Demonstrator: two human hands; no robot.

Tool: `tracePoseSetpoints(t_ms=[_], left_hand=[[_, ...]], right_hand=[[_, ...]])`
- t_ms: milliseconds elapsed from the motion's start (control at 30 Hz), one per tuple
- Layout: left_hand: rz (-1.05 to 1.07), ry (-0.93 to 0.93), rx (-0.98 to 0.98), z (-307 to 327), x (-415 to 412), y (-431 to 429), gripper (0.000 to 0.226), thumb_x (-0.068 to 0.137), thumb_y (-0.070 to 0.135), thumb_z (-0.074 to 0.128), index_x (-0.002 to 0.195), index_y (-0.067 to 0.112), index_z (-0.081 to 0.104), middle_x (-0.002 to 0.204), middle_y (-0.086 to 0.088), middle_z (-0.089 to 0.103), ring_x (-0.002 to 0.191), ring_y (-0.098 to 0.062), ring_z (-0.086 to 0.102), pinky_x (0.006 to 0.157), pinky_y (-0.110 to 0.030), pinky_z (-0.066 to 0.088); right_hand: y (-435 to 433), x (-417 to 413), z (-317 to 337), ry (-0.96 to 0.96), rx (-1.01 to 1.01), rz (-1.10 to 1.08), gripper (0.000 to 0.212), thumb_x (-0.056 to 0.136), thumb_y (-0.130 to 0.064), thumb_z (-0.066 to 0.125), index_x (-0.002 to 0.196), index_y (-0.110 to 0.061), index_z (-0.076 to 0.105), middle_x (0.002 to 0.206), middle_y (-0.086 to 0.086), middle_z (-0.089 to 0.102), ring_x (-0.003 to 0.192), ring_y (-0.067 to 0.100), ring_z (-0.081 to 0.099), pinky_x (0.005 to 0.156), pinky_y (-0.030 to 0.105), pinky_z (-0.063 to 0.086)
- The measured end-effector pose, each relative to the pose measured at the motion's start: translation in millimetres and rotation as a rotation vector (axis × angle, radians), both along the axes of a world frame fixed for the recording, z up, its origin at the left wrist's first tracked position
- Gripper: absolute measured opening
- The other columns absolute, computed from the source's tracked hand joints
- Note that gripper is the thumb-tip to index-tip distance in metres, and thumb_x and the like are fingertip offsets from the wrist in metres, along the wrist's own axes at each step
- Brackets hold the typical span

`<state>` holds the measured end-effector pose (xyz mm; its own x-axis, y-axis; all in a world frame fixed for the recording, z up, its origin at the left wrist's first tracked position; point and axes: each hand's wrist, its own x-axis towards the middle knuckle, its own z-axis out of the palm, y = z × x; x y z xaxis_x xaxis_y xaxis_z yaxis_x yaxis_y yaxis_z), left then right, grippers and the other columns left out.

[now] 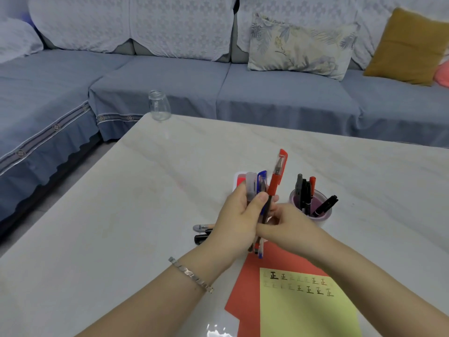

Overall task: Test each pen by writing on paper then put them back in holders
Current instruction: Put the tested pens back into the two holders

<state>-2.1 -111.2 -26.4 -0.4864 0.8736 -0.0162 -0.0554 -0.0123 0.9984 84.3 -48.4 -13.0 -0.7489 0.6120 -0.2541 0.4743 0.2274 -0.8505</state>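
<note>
My left hand [239, 220] grips a bundle of pens upright above the table: a red-capped pen [277, 176], a blue-capped pen [262, 181] and a clear-capped one [250, 184]. My right hand [289, 227] closes its fingers on the lower part of the bundle. A round purple holder [323, 214] to the right holds several black and red markers. A yellow paper [306, 310] with rows of written marks lies on a red sheet [245, 288] near the front edge.
Black pens and a metal clip [202, 233] lie on the white marble table [145, 203] left of my hands. A red and white case [239, 178] sits behind the bundle. A glass jar [159, 105] stands at the far corner. A blue sofa lies beyond.
</note>
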Motion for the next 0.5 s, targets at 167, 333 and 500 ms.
tracePoseSetpoints(t_ms=[167,333,500], left_hand=[[-0.045,0.059,-0.003,-0.8,-6.9,7.9,0.019,0.097,0.011,0.043,0.11,0.012,0.057,0.104,-0.014,0.065,0.098,-0.021,0.063,0.086,-0.031,0.052],[-0.133,0.075,0.014,-2.4,-7.4,15.4,0.022,0.097,0.01,0.044,0.093,0.028,0.055,0.095,0.002,0.06,0.086,-0.003,0.059,0.081,-0.016,0.047],[-0.152,0.264,-0.036,-1.5,-28.3,28.6,0.017,0.098,0.024,0.039,0.111,0.034,0.046,0.121,0.008,0.041,0.096,0.013,0.044,0.084,0.001,0.034]], right_hand=[[10.6,-5.6,2.5,0.128,-0.205,-0.094,0.01,0.08,0.001,0.056,0.074,-0.005,0.061,0.049,0.002,0.042,0.04,0.009,0.034,0.042,0.018,0.026],[21.2,-4.2,-1.2,0.095,0.087,0.011,0.012,0.079,0.001,0.057,0.074,-0.009,0.061,0.048,-0.008,0.052,0.04,-0.001,0.044,0.044,0.013,0.034],[36.2,-6.3,0.8,0.162,0.273,-0.072,0.017,0.083,-0.012,0.06,0.067,-0.02,0.059,0.057,-0.005,0.062,0.055,0.007,0.057,0.055,0.022,0.044]])
